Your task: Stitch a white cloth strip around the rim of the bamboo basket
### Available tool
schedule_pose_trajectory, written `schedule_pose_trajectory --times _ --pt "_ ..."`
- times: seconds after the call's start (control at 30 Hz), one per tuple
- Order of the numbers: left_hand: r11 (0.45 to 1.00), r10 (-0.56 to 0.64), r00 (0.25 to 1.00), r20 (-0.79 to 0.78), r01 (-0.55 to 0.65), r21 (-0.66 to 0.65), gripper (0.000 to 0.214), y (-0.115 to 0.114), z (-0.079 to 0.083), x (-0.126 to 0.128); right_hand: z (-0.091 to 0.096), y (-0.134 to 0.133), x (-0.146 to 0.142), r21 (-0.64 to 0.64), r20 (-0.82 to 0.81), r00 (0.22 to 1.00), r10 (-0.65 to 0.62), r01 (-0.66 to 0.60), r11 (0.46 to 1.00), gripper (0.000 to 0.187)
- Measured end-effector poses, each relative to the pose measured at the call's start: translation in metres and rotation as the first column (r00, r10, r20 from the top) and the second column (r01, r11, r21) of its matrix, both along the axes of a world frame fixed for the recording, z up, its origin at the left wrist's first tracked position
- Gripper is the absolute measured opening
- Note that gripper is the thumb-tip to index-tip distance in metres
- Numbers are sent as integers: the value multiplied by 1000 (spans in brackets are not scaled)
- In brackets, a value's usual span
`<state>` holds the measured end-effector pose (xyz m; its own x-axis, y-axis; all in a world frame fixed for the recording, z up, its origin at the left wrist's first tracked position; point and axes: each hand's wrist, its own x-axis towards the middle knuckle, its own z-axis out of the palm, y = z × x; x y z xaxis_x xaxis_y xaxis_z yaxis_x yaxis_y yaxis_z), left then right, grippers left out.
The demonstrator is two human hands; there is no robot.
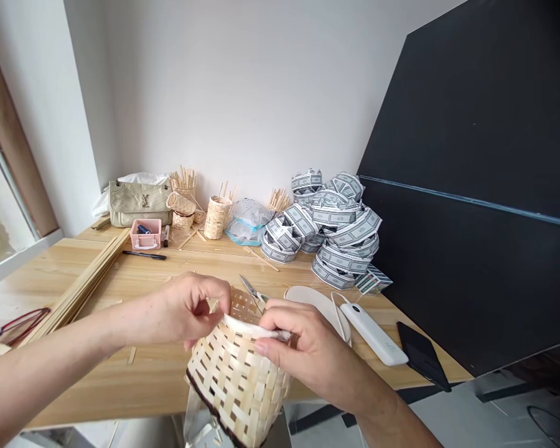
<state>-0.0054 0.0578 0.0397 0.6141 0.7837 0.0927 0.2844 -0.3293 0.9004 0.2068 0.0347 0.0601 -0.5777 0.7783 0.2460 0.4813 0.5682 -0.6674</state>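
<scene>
A woven bamboo basket point(242, 379) is tilted at the table's front edge, its opening facing up and away. White fabric trim point(245, 328) runs along the near part of its rim, and a dark band crosses its lower end. My left hand point(198, 305) pinches the rim at the left end of the trim. With thumb and fingers, my right hand point(294, 339) grips the trimmed rim on the right. Scissors point(252, 287) lie partly opened just behind the basket, their handles partly hidden by it and my right hand.
Bamboo strips point(86, 274) lie at left near a pink box point(145, 234) and a pen point(144, 255). Small woven baskets point(217, 218), a handbag point(137, 202) and patterned ribbon rolls point(338, 218) line the back. A white power bank point(373, 333) and black phone point(422, 354) lie right.
</scene>
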Motion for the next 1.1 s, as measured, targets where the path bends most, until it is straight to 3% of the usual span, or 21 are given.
schedule_pose_trajectory --times 0.13,0.3,0.4,0.63,0.83,1.1 --pt "988 26 999 29 -21 -155 4 -5 -3 2 -4 1 -2 34 0 1000 15 -15 999 24" --pt "946 -13 985 173 68 -318 11 -2 -10 -4 -10 3 -7 100 1 1000 17 -17 995 23" --pt "957 -22 968 248 92 -275 15 -3 -16 -7 -15 6 -10 134 15 1000 19 -20 991 23" --pt "963 147 958 247 -82 -255 41 -7 -28 -2 -23 8 -16 166 25 999 47 -51 985 23" --pt "954 199 930 308 -111 -279 41 -8 -33 -3 -33 12 -18 187 14 998 62 -63 980 24" --pt "977 134 959 251 -86 -195 38 -5 -37 -8 -42 17 -21 200 27 999 36 -40 979 23"
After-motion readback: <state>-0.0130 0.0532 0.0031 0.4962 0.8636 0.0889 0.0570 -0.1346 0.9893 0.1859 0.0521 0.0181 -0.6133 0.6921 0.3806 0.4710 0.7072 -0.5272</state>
